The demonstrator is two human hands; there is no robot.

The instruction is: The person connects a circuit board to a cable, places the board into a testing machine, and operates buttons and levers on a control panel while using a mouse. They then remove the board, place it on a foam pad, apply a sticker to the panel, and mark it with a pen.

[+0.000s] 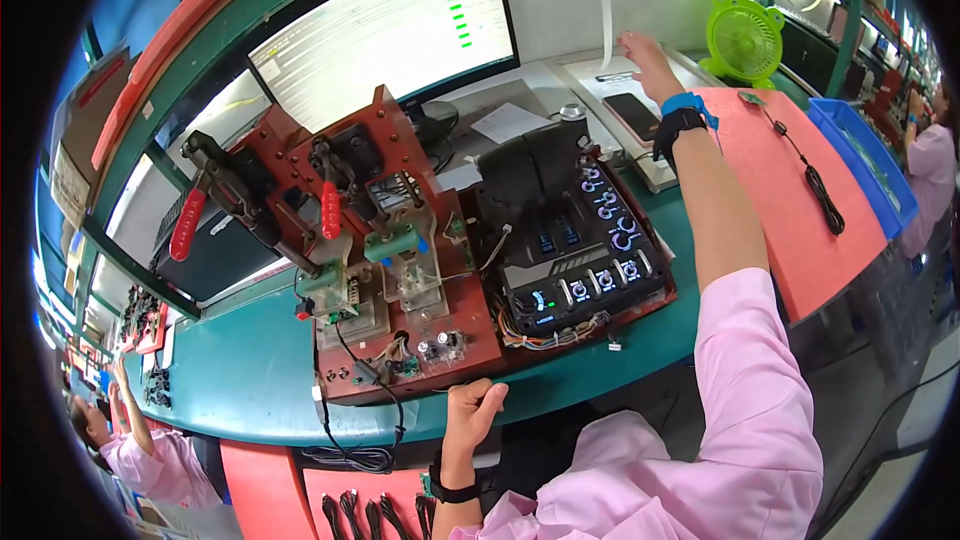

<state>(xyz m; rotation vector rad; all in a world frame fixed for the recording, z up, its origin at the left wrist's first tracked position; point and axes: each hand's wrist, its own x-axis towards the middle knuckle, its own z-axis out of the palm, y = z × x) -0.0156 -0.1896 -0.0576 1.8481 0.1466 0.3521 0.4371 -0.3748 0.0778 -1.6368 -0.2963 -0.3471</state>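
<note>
My left hand (472, 414) is curled into a fist by the bench's front edge, just in front of the red test fixture (470, 325); nothing shows in it. Stretched far forward, my right hand (645, 58) has its fingers out near a hanging white strip (605, 0), beyond a dark phone (632, 117). It holds nothing that I can see. Between my arms a black throttle controller (560, 240) with lit knobs and switches sits in the fixture. Two toggle clamps with red handles (188, 224) stand over circuit boards (325, 280) at the fixture's left.
A monitor (390, 35) stands behind the fixture. Right of my arm lie a red mat (800, 230) with a coiled black cable (823, 202), a blue tray (865, 165) and a green fan (744, 38). More cables (375, 515) lie low left. Other people work at both sides.
</note>
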